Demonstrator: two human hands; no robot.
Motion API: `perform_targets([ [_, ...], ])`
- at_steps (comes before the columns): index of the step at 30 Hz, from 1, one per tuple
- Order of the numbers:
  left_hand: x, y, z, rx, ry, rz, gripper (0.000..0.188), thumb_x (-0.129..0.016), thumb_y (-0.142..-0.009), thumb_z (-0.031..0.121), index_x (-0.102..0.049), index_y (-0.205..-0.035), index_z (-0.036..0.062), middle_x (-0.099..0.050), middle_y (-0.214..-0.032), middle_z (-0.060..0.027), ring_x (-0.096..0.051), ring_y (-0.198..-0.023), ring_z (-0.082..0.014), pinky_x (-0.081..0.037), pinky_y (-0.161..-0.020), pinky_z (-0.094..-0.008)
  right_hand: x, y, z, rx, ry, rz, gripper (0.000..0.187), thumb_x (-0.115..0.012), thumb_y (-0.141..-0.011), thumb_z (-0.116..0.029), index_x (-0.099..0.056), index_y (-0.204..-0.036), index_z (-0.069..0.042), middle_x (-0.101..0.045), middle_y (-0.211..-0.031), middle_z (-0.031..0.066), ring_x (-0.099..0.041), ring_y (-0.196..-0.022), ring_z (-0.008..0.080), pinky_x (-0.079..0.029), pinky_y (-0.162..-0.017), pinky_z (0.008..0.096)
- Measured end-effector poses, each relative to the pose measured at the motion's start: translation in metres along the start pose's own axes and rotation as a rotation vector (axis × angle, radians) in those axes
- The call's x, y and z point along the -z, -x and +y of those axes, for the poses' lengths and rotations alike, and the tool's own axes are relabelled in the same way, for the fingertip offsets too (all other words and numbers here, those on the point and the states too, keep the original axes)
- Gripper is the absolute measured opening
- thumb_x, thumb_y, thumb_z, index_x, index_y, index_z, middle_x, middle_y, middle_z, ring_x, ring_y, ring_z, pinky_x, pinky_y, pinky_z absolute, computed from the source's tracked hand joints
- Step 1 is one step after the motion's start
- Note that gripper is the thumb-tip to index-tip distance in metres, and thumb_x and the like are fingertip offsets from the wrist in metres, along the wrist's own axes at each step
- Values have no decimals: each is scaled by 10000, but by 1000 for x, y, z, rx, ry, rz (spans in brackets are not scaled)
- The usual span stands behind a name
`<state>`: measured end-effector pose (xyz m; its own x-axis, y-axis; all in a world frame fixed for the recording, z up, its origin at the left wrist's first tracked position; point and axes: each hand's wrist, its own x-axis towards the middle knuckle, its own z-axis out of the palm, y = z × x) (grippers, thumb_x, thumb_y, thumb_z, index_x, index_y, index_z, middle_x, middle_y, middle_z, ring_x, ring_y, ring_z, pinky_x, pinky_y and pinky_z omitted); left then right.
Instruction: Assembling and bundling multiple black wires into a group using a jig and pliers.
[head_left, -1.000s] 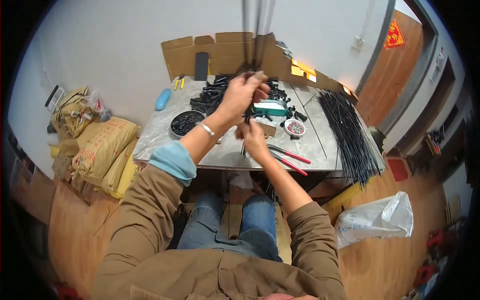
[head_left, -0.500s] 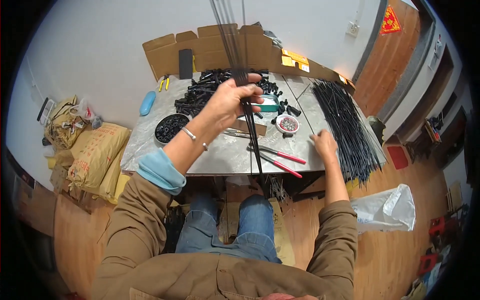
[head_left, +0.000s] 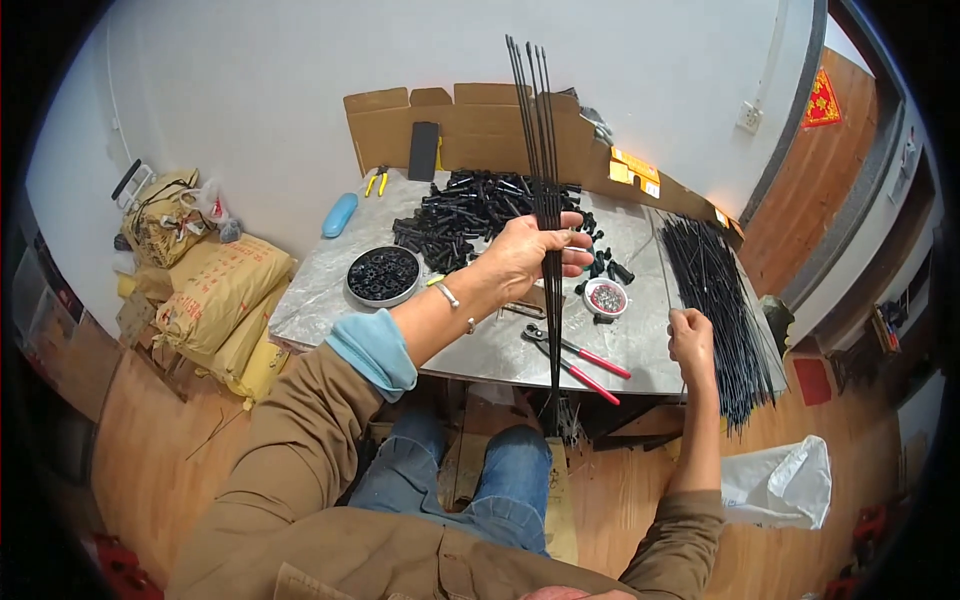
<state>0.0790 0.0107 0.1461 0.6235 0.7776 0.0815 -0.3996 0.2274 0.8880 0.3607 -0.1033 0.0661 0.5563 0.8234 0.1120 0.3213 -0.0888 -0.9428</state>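
Bright, even indoor light, warm glow low on white wall (head_left: 440, 50), sharp centre, fisheye-bent edges, blackened corners

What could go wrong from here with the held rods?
Slip: the left hand grips several thin rods near mid-length, so one might slide out.
Snag: in this view they pass close to the red-handled pliers and may catch.
Spill: the rod pile overhangs the table; a brush from the right hand might drag some off.
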Motion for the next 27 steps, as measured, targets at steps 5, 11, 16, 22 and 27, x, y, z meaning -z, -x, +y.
perform_targets([
  [5,-4,-2,-5,4,-25,1,329,-513,-962,123,-471,-1237,-52,-596,-1109,-198,-659,-944,-279,-584,-779,-377,-22,96,-63,163,-234,-97,153,-554,-921,-149,-540,-804,-52,-492,-631,-32,-399,-446,29,-292,-380,189],
  [11,-17,4,-7,39,17,-15,353,-547,-961,251,-510,-1121,-62,-609,-1035,-197,-669,-852,-275,-596,-725,-391,-61,165,-60,226,-233,-206,78,-596,-902,-56,-546,-845,-40,-514,-699,-56,-441,-577,11,-362,-508,168],
  [16,-16,5,2,-9,22,120,247,-505,-963,116,-497,-1168,-22,-614,-1032,-183,-676,-810,-257,-605,-665,-363,-57,174,-52,181,-69,-499,88,-641,-878,-79,-571,-862,-27,-546,-728,-44,-475,-619,15,-401,-546,185],
  [22,9,11,7,-2,45,85,318,-530,-942,96,-483,-1254,51,-630,-1080,-148,-666,-914,-271,-578,-712,-398,-53,115,-19,107,187,-584,192,-689,-829,-171,-637,-946,-27,-635,-784,44,-599,-677,151,-482,-598,301],
  [27,7,36,26,73,-39,-11,325,-510,-969,156,-491,-1270,37,-640,-1079,-142,-664,-961,-275,-573,-797,-409,-72,73,20,496,787,-218,276,-710,-764,-235,-658,-991,-89,-623,-980,100,-552,-995,305,-410,-823,440],
])
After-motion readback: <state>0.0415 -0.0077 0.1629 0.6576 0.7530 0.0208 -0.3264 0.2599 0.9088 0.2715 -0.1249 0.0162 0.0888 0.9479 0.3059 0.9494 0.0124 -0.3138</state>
